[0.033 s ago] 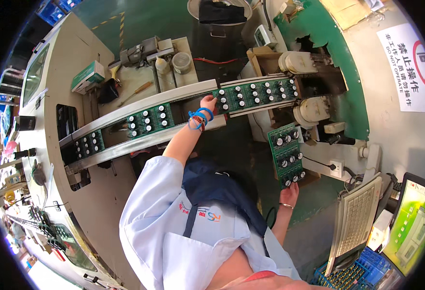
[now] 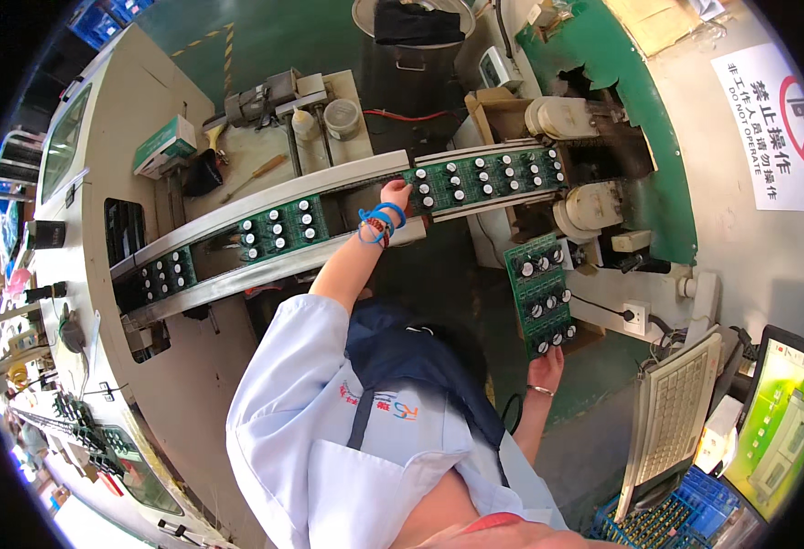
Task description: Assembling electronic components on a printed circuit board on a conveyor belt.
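Observation:
My left hand (image 2: 396, 193) reaches out to the conveyor rail, its fingers closed at the left end of a green circuit board (image 2: 466, 190) that lies in the right stretch of the track. White-topped, can-shaped capacitors stand in rows on that board. Lower right, my right hand (image 2: 546, 369) grips the near end of another green circuit board (image 2: 546, 285). This one is held up in the air beside the conveyor, with similar capacitors on its face. Further left in the track lie a third circuit board (image 2: 279, 226) and a fourth (image 2: 168, 274), which is partly inside the machine opening.
A pale machine cabinet (image 2: 82, 220) stands at the left end of the conveyor rails (image 2: 274, 263). Behind the rails are a brush, a screwdriver (image 2: 265, 166) and a small jar (image 2: 342, 117). At right are a keyboard (image 2: 679, 416), a monitor (image 2: 777, 421) and a blue basket (image 2: 706, 499).

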A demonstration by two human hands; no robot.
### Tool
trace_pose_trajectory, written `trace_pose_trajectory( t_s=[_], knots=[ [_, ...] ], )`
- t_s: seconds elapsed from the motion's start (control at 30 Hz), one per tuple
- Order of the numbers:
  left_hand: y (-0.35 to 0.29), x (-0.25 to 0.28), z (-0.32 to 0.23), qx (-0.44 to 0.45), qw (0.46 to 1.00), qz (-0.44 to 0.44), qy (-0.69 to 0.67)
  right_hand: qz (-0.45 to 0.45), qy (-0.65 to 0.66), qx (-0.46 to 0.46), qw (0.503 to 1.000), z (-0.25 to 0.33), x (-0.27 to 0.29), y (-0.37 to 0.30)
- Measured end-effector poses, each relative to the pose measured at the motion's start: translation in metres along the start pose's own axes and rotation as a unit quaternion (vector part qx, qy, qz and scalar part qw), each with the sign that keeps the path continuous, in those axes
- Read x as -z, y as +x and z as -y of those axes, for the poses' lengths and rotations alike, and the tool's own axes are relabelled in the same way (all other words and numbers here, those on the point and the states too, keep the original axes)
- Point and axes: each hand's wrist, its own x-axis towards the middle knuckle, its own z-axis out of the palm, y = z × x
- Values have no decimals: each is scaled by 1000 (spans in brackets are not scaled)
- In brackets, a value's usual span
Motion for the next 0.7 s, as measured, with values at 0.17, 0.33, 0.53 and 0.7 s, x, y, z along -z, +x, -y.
trace_pose_trajectory(
  t_s=[0.17, 0.33, 0.53, 0.7],
  knots=[
    [2, -23, -1, 9, 1000, -29, -8, -9, -15, -5, 1000, 0, 1, -7],
    [-15, -20, -15, -27, 999, 37, 17, 9, -50, -15, 999, -1, -7, -2],
    [-25, 11, -14, -41, 999, 27, 25, 70, -75, -83, 991, -9, -25, 23],
    [-101, 89, -71, -216, 976, -2, 15, 110, -59, -69, 990, -13, -35, 27]
  ],
)
